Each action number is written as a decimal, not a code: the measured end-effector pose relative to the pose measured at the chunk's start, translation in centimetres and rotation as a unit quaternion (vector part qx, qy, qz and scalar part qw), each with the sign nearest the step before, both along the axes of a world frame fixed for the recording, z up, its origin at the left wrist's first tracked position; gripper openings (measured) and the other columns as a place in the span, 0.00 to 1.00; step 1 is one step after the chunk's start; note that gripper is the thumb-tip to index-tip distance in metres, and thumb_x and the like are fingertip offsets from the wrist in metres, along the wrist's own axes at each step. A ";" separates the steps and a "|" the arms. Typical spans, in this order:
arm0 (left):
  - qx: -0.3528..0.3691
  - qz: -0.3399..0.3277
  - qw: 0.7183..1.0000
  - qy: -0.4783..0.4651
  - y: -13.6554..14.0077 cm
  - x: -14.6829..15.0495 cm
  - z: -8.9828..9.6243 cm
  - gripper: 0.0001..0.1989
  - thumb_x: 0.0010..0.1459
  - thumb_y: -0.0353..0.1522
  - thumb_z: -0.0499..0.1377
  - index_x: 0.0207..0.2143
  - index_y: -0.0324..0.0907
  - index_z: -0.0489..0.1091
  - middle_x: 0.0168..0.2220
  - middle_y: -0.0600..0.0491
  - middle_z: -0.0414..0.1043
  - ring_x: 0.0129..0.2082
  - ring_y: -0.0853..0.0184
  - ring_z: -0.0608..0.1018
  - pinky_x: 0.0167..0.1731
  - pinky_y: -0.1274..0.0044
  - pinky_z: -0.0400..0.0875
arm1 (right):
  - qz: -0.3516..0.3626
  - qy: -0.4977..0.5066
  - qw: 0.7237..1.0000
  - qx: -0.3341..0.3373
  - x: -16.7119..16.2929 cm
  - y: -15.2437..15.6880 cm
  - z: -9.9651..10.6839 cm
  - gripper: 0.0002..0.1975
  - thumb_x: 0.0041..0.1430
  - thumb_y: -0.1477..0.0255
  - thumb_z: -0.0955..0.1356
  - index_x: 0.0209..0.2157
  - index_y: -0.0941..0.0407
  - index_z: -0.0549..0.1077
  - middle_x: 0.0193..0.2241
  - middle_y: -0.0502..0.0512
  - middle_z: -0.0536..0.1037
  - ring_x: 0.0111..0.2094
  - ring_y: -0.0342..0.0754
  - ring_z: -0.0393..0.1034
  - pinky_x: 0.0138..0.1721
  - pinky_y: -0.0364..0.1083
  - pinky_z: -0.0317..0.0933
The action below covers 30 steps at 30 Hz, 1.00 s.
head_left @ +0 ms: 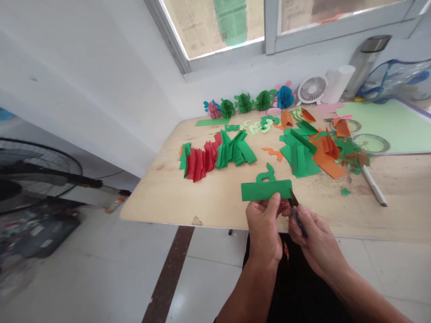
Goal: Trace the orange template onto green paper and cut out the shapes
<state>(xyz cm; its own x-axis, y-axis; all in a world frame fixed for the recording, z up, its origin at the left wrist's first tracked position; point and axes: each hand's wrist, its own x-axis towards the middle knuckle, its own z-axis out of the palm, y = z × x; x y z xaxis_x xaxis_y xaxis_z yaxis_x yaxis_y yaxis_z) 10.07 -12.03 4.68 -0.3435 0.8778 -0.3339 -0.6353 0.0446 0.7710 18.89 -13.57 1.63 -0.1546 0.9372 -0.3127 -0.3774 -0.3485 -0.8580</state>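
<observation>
My left hand (266, 224) pinches a green paper strip (262, 190) along its lower edge, thumb on top. The strip looks folded and is held level above the front of the table. In my right hand (313, 229) is a pair of dark scissors (296, 213), with the blades at the strip's right end. Whether the blades are cutting the paper, I cannot tell. Just behind the strip lies a curly green paper cutout (267, 174), partly covered by it. An orange cutout (274, 154) rests farther back.
Folded red papers (198, 162) and green papers (235, 149) stand at left. Green folded pieces (299, 154), orange pieces (328, 154), scraps, tape rolls (372, 143) and a white marker (374, 186) lie at right. Paper honeycomb figures (245, 103) and a small fan (312, 89) line the wall.
</observation>
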 end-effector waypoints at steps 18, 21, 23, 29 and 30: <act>-0.004 -0.006 1.000 -0.015 -0.2 -0.2 0.3 0.12 0.44 0.36 0.68 0.25 0.37 0.73 0.23 0.53 0.74 0.23 0.71 0.75 0.28 0.78 0.70 | 0.000 -0.026 1.000 0.014 0.1 -0.2 -0.5 0.18 0.59 0.54 0.67 0.28 0.56 0.69 0.14 0.42 0.56 0.16 0.38 0.45 0.18 0.42 0.39; -0.010 -0.003 1.000 -0.010 -0.3 -0.2 0.3 0.12 0.43 0.35 0.69 0.28 0.36 0.74 0.24 0.52 0.75 0.24 0.70 0.76 0.31 0.77 0.72 | 0.007 -0.043 0.999 0.022 0.2 -0.2 -0.7 0.19 0.60 0.54 0.66 0.29 0.56 0.69 0.14 0.42 0.55 0.17 0.38 0.44 0.18 0.42 0.39; -0.012 0.001 1.000 -0.008 -0.4 -0.3 0.2 0.13 0.44 0.35 0.68 0.30 0.36 0.75 0.25 0.52 0.75 0.24 0.70 0.76 0.31 0.77 0.72 | 0.009 -0.052 0.998 0.024 0.3 -0.1 -0.8 0.19 0.59 0.54 0.66 0.29 0.57 0.69 0.14 0.42 0.55 0.17 0.38 0.44 0.18 0.42 0.39; -0.003 0.002 1.000 -0.009 -0.5 -0.4 0.1 0.12 0.46 0.35 0.68 0.29 0.35 0.74 0.26 0.50 0.76 0.24 0.70 0.76 0.30 0.77 0.72 | 0.004 -0.063 0.998 0.023 0.0 -0.1 -1.0 0.19 0.59 0.53 0.66 0.29 0.56 0.69 0.13 0.41 0.55 0.16 0.38 0.44 0.16 0.41 0.40; -0.004 0.003 1.000 -0.011 -0.6 -0.4 0.1 0.12 0.46 0.35 0.68 0.29 0.35 0.74 0.26 0.50 0.76 0.25 0.70 0.76 0.30 0.77 0.71 | 0.003 -0.065 0.998 0.025 0.0 -0.1 -1.0 0.20 0.59 0.53 0.66 0.29 0.56 0.69 0.13 0.42 0.55 0.16 0.38 0.45 0.16 0.41 0.40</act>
